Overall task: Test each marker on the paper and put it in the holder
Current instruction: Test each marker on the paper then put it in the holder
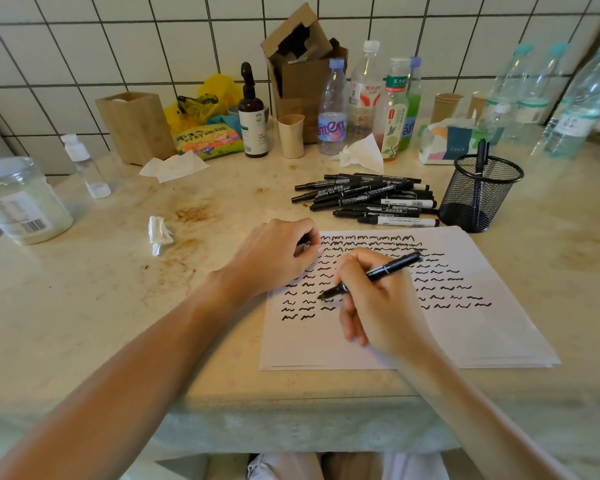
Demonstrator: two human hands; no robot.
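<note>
On the pale stone table (101, 306), a sheet of white paper (482, 323) lies near the front edge, covered in rows of short black squiggles. Over its middle the right hand (378, 299) grips a black marker (371, 275) in a writing hold — fingers closed round the barrel, uncapped tip angled down and to the left, touching or just above the sheet among the squiggles; the back end points up toward the right. The left hand (278, 258) rests on the paper's upper left corner with its fingers curled in to a loose fist; whether it holds a cap cannot be told. Just beyond the paper's far edge lies a pile of black markers (368, 199), mostly side by side, and beside them to the right stands a black mesh holder (478, 199) with at least one marker upright inside — its top showing above the rim. Bottles, paper cups, tissues and a cardboard box crowd the tiled wall behind.
</note>
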